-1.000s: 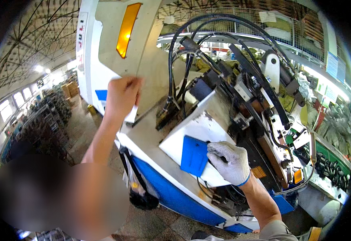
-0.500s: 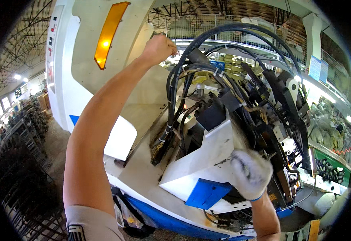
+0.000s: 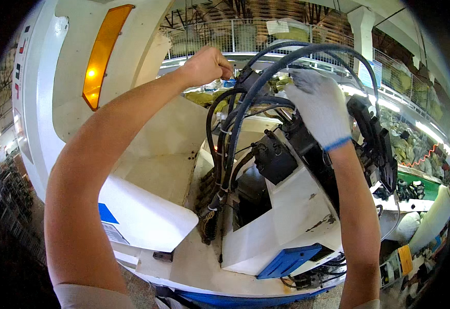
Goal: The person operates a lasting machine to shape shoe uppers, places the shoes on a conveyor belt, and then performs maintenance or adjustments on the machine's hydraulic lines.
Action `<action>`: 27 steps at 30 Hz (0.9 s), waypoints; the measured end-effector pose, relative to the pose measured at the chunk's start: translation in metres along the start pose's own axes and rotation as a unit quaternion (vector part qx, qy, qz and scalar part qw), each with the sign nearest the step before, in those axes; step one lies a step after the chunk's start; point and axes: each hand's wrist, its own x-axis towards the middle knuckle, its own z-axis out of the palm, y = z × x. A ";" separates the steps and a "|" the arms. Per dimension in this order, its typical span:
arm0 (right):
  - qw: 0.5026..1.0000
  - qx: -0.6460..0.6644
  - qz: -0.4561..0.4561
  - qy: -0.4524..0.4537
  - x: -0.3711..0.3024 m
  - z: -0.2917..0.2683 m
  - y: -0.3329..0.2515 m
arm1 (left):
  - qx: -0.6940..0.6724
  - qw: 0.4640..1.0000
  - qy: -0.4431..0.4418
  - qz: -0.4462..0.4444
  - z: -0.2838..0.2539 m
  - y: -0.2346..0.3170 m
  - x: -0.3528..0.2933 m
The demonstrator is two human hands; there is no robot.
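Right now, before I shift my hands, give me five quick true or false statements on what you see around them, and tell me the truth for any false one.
1. The right hand wears a white glove, while the left hand is bare. True.
2. The glove's cuff edge is red. False: the cuff edge is blue.
3. The amber panel is to the left of the black hoses in the picture. True.
4. The blue plate is higher in the picture than both hands. False: the blue plate is lower than both.
5. The left hand's fingers are spread out straight. False: the fingers are curled.
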 end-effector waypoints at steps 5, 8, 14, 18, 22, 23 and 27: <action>0.984 0.029 -0.038 -0.170 0.057 0.047 0.026 | -0.035 0.998 0.005 0.047 0.007 0.000 0.002; 0.940 -0.173 -0.061 -0.288 0.080 0.074 0.010 | -0.017 0.998 0.013 0.051 0.013 -0.010 -0.004; 0.939 -0.098 -0.127 -0.304 0.102 0.102 0.036 | -0.073 0.995 0.051 0.043 0.011 -0.011 -0.003; 0.934 -0.056 -0.103 -0.337 0.111 0.119 0.047 | -0.086 0.995 0.046 0.030 0.014 -0.013 0.001; 0.934 -0.043 -0.125 -0.331 0.104 0.114 0.032 | -0.091 0.995 0.045 0.018 0.017 -0.025 -0.004; 0.933 -0.044 -0.120 -0.336 0.103 0.106 0.028 | -0.099 0.994 0.045 0.021 0.018 -0.024 -0.001; 0.937 -0.047 -0.133 -0.321 0.103 0.102 0.033 | -0.155 0.987 0.050 0.004 0.019 -0.022 0.000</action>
